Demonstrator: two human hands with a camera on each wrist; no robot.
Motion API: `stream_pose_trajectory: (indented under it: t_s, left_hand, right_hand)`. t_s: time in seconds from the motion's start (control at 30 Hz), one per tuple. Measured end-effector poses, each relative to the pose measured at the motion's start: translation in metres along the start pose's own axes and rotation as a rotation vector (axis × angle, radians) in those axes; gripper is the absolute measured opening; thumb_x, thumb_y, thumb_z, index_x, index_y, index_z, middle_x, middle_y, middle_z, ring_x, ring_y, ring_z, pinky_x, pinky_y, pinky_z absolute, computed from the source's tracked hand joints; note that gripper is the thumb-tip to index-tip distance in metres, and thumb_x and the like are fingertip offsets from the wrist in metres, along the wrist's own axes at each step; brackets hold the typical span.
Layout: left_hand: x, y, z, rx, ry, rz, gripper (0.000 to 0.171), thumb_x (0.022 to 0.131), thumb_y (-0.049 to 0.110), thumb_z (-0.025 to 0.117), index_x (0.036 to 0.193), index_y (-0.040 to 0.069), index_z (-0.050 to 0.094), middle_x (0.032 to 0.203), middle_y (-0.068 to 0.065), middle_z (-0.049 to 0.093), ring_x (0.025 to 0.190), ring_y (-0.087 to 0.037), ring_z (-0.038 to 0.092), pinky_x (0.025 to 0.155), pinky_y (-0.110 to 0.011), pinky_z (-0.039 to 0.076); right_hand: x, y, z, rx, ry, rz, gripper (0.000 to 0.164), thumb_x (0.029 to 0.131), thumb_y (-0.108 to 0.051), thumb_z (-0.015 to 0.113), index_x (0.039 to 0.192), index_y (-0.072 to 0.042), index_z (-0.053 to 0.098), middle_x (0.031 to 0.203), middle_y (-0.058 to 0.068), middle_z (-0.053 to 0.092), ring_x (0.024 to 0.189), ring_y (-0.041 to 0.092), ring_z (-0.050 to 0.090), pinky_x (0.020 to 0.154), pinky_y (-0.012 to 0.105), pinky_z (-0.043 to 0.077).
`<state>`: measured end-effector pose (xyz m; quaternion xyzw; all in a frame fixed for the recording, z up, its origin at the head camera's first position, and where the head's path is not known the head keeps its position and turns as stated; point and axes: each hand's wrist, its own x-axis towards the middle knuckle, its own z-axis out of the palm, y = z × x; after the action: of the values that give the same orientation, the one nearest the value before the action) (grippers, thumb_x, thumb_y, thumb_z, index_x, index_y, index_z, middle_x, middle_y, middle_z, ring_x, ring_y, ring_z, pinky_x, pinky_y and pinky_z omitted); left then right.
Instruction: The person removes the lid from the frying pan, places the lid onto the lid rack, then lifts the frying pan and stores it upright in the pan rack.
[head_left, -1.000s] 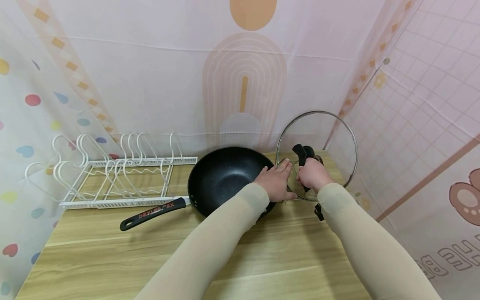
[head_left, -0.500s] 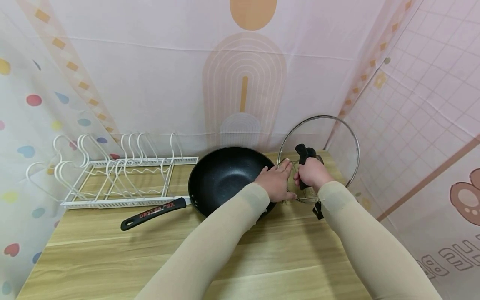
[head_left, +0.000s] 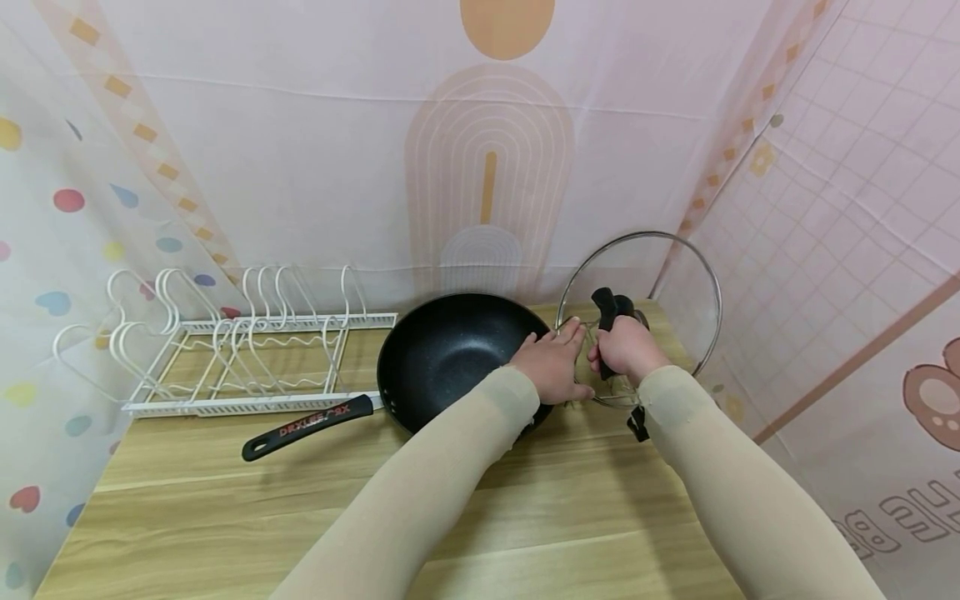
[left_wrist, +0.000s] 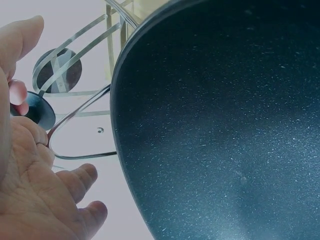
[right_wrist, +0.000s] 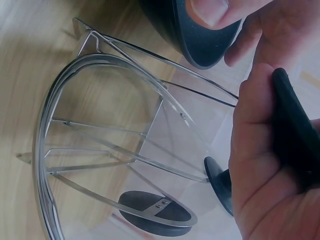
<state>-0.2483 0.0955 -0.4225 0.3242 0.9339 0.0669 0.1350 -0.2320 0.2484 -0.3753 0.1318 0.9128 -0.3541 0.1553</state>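
Note:
A glass lid with a steel rim [head_left: 647, 235] stands nearly upright at the right of the table. My right hand [head_left: 628, 346] curls its fingers round the black handle [head_left: 602, 302] on it. In the right wrist view the lid's lower rim [right_wrist: 39, 150] lies against a wire stand [right_wrist: 172, 63], which bears a black disc [right_wrist: 155, 214]. My left hand [head_left: 551, 367] stretches out flat, fingers apart, over the right rim of a black wok [head_left: 450, 354]. In the left wrist view its spread fingers lie beside the wires of the stand, next to the wok wall [left_wrist: 210, 115].
Left of the wok stands a white wire rack [head_left: 240, 407] with upright loops. The long wok handle [head_left: 307, 427] points left, in front of the rack. A patterned curtain [head_left: 322, 183] hangs close behind. The wooden tabletop [head_left: 300, 517] stretches toward me.
The lid has come down a little and slightly to the right, with my right hand gripping its handle. During the last half second almost nothing has moved. My left hand has stayed in place.

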Motion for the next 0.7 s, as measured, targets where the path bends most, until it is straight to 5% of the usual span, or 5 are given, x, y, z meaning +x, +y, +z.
stream_pose_trajectory:
  t_s: [0.33,0.7]
  left_hand:
    - [-0.0004,0.0009,-0.0002,-0.003,-0.004,-0.003,0.104,0.097,0.07,0.06,0.171,0.023,0.003,0.179,0.006,-0.006,0.163,-0.03,0.023,0.132,-0.053,0.019]
    - [-0.0034,0.0022,-0.0023,-0.004,0.005,-0.006,0.103,0.097,0.068,0.061,0.171,0.022,0.005,0.179,0.006,-0.003,0.163,-0.03,0.024,0.132,-0.053,0.019]
  right_hand:
    - [-0.0022,-0.0012,-0.0006,-0.005,-0.006,0.0,0.041,0.114,-0.022,0.038,0.12,0.009,0.065,0.074,-0.003,0.072,0.069,0.011,0.071,0.102,0.039,0.051]
    - [-0.0019,0.0002,-0.0005,0.034,0.0,-0.004,0.04,0.113,-0.021,0.04,0.121,0.01,0.063,0.081,0.002,0.075,0.068,0.011,0.074,0.081,0.025,0.054]
